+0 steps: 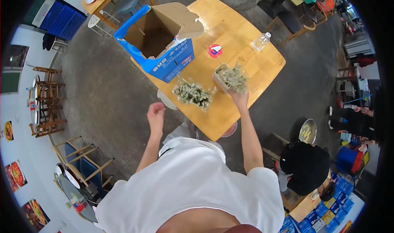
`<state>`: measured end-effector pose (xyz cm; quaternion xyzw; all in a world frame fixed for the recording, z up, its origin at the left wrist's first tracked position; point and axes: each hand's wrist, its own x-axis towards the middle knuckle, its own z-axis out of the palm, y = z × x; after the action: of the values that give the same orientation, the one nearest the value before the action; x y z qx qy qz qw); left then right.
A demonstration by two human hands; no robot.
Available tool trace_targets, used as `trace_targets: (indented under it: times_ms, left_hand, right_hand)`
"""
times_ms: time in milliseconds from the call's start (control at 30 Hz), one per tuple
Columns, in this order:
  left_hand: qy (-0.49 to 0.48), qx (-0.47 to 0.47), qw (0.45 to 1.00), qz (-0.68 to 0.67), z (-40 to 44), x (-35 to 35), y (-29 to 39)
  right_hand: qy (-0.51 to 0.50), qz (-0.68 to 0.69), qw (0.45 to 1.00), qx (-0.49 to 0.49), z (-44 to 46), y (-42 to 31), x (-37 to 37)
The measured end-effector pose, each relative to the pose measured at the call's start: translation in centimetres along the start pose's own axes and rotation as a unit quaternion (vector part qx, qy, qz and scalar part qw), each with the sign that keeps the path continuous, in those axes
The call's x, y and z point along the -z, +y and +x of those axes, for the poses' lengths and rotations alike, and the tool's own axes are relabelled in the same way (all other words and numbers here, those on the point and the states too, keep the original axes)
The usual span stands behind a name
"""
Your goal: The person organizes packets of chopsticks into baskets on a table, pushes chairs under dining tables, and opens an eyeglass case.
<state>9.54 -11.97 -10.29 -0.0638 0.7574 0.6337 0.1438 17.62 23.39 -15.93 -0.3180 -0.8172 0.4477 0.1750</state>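
Basket (220, 81) seemed light, stiff; sprigs (234, 77) looked fragile, walls likely safest hold. Right hand (239, 98) gripped basket's near end; left hand (156, 111) hung empty, loosely curled.

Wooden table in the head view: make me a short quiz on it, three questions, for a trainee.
1. Multiple choice: which hand is at the pale basket of sprigs? A, the left; B, the right; C, both.
2. True or false: the blue cardboard box on the wooden table is closed at the top.
3. Fill in the colour: between the box and the clear bottle lies a round, mostly ____ item.

Key:
1. B: the right hand is at the basket; the left hand is away from it, with nothing visible in it.
2. False: its top is open and its inside shows.
3. Red.
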Motion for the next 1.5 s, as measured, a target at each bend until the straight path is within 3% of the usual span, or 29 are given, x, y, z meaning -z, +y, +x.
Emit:
trace_targets:
  times_ms: [133, 200, 333, 467, 533, 633, 733, 767, 833, 933, 967, 1000, 1033, 1067, 1100, 1133, 1167, 1200, 1267, 1300, 1367, 1467, 1500]
  left_hand:
    - [-0.088, 0.100, 0.991, 0.000, 1.1, -1.5, -1.1]
    - [-0.151, 0.065, 0.986, 0.001, 2.5, -2.2, -1.6]
    - [-0.157, 0.079, 0.984, 0.030, 3.5, -3.1, 0.7]
    - [-0.239, -0.013, 0.959, 0.151, 5.4, -3.1, -1.3]
    - [-0.262, -0.072, 0.956, 0.113, 6.3, -3.5, -3.4]
    - [-0.324, -0.045, 0.942, 0.076, 6.4, -4.0, -4.0]
    - [-0.325, -0.089, 0.934, 0.120, 6.5, -4.3, -2.4]
    - [-0.326, -0.087, 0.934, 0.119, 6.9, -4.5, -3.1]
    - [-0.327, -0.097, 0.936, 0.082, 7.4, -5.2, -4.4]
    - [-0.330, -0.084, 0.936, 0.091, 7.6, -5.7, -4.4]
    - [-0.330, -0.087, 0.936, 0.087, 8.0, -5.8, -4.6]
    - [-0.326, -0.104, 0.932, 0.116, 8.2, -5.9, -5.2]
    - [-0.322, -0.121, 0.928, 0.146, 8.3, -5.9, -5.6]
    - [-0.322, -0.126, 0.927, 0.142, 8.3, -6.0, -4.8]
    - [-0.340, -0.096, 0.929, 0.113, 8.1, -6.1, -3.3]
    - [-0.359, -0.069, 0.927, 0.084, 8.3, -6.5, -2.5]
    - [-0.373, -0.085, 0.921, 0.070, 8.6, -6.7, -2.5]
    - [-0.374, -0.093, 0.920, 0.066, 8.8, -7.0, -3.2]
    - [-0.389, -0.079, 0.916, 0.051, 9.2, -8.0, -4.6]
    - [-0.391, -0.089, 0.916, 0.007, 9.0, -8.6, -3.9]
    - [-0.407, -0.128, 0.903, 0.037, 10.2, -10.1, -4.9]
    - [-0.381, -0.229, 0.889, 0.112, 11.2, -11.7, -2.8]
    - [-0.378, -0.142, 0.911, 0.080, 11.5, -12.1, -2.6]
  right_hand:
    - [0.004, -0.063, 0.998, 0.015, 5.0, 0.4, -1.4]
    - [0.023, -0.003, 1.000, 0.010, 8.2, -1.0, -1.4]
    - [0.006, -0.055, 0.998, -0.005, 16.6, 0.7, -2.7]
    - [0.079, -0.022, 0.996, 0.023, 22.3, 0.3, -3.8]
    - [-0.014, 0.019, 0.990, -0.138, 23.9, -1.0, -3.6]
    - [0.035, -0.011, 0.997, -0.069, 25.7, -0.1, -4.6]
    - [0.021, -0.006, 0.994, -0.108, 26.9, 1.2, -4.3]
    - [0.021, -0.008, 0.994, -0.110, 26.7, 1.6, -4.5]
    - [0.094, -0.017, 0.995, 0.019, 25.0, 2.1, -4.2]
    - [0.115, -0.002, 0.992, 0.043, 20.4, 5.6, -3.8]
    - [0.035, 0.048, 0.991, -0.116, 15.5, -0.7, -1.9]
    - [-0.041, 0.037, 0.990, -0.129, 12.4, 1.8, -1.5]
    - [-0.087, 0.016, 0.995, -0.052, 8.6, 6.4, -1.9]
    - [-0.129, 0.037, 0.989, -0.062, 3.9, 6.8, -1.8]
    - [-0.257, 0.072, 0.943, -0.200, -0.1, 7.0, -1.5]
    - [-0.301, 0.163, 0.911, -0.230, -3.7, 3.6, -1.2]
    - [-0.265, 0.076, 0.960, -0.040, -6.6, 1.0, -2.2]
    - [-0.274, 0.180, 0.923, -0.203, -8.6, -2.3, -2.6]
    - [-0.223, -0.007, 0.970, 0.094, -11.2, -3.4, -5.3]
    - [-0.214, -0.015, 0.971, 0.108, -11.7, -2.8, -7.0]
    - [-0.049, 0.225, 0.970, -0.074, -11.1, -0.8, -9.5]
    - [-0.081, 0.167, 0.983, -0.011, -5.8, -1.6, -8.6]
    - [-0.098, 0.143, 0.985, 0.019, -4.2, -2.5, -7.6]
